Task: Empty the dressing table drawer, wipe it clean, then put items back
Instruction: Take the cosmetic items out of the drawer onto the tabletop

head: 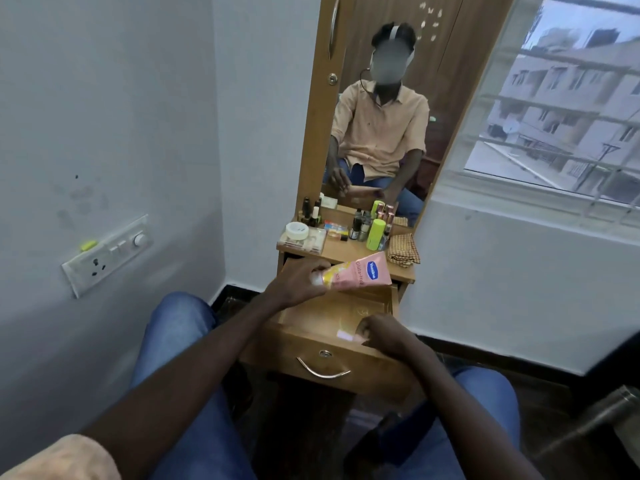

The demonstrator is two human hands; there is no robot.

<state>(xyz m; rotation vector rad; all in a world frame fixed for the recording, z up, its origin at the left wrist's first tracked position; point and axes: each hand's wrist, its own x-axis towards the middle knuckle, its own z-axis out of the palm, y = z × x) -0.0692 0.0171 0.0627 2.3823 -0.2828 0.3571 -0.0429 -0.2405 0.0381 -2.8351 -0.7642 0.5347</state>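
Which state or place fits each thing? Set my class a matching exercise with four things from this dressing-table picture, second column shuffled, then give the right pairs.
Things
1. pink lotion tube
2. checked cloth
3. lime green bottle
4. drawer

States and places
A. pulled open
B. folded, at the right end of the table top
C. gripped in the left hand
D. standing upright in front of the mirror

Pairs: 1-C, 2-B, 3-D, 4-A
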